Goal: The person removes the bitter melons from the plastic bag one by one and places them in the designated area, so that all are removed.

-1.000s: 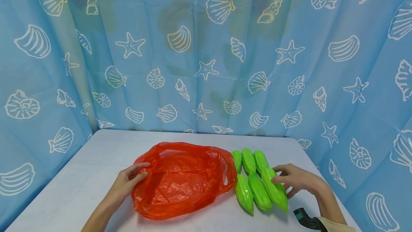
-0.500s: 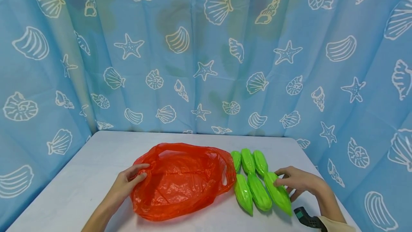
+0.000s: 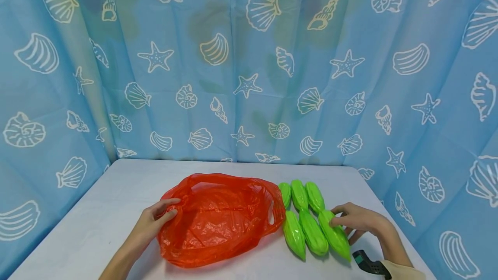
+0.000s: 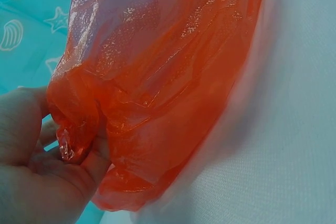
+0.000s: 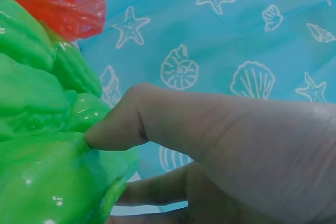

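Note:
A red plastic bag point(image 3: 218, 228) lies on the table with its mouth spread wide. My left hand point(image 3: 157, 215) grips its left rim, the film bunched between thumb and fingers in the left wrist view. Right of the bag, several glossy green, ridged, pointed vegetables point(image 3: 313, 232) lie in two rows; their exact kind is unclear. My right hand point(image 3: 359, 219) holds the front-right green vegetable point(image 3: 335, 239) near its far end, thumb on top and fingers on its right side. In the right wrist view the thumb presses its glossy skin point(image 5: 47, 177); the fingers are partly hidden behind it.
The white table point(image 3: 128, 185) carries the bag and the green vegetables. Behind it and along both sides hangs a blue curtain point(image 3: 233, 111) with white shell prints. A dark wrist strap point(image 3: 369, 265) sits at the right sleeve.
The front-right green vegetable has shifted slightly right and towards me, now lying apart from its back-row neighbour. My right hand moved with it. The left hand and bag stay nearly still.

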Demonstrator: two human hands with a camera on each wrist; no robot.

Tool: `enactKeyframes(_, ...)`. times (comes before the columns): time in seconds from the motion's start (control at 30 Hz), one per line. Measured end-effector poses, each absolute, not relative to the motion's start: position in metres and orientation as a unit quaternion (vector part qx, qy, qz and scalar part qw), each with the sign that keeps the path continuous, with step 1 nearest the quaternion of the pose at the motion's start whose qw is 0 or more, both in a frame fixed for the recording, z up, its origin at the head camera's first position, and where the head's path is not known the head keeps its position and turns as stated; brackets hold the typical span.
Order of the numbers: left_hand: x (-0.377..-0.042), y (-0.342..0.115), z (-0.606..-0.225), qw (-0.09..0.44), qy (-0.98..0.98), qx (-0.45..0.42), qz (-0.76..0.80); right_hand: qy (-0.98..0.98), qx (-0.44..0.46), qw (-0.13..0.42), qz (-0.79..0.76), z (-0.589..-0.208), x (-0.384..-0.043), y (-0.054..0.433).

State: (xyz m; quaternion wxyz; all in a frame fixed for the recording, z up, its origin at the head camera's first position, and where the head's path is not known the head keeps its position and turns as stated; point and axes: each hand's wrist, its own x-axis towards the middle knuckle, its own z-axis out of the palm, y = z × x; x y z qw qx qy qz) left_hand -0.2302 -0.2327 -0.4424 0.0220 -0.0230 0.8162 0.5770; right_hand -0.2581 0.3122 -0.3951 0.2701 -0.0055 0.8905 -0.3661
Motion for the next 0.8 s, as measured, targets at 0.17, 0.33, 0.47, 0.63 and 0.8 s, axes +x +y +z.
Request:
enactKeyframes(0.17, -0.229, -0.233, -0.442, 0.023, 0.817, -0.022, 0.575, 0.894, 0.001, 0.257, -0.368, -0.401, -0.262, 0.311)
enactKeyframes(0.33, -0.229, -0.233, -0.443, 0.023, 0.818, -0.022, 0.575, 0.897, 0.003, 0.247, -0.366, -0.403, -0.265, 0.310)
enactKeyframes(0.47, -0.230, -0.233, -0.444, 0.023, 0.819, -0.024, 0.573, 0.900, 0.002, 0.247, -0.360, -0.406, -0.265, 0.311)
enactKeyframes(0.63, -0.231, -0.233, -0.445, 0.022, 0.820, -0.024, 0.572, 0.900, -0.001, 0.252, -0.356, -0.408, -0.265, 0.310)
enactKeyframes(0.8, -0.231, -0.232, -0.445, 0.021, 0.819, -0.026, 0.572, 0.897, 0.003, 0.259, -0.357, -0.409, -0.264, 0.308)
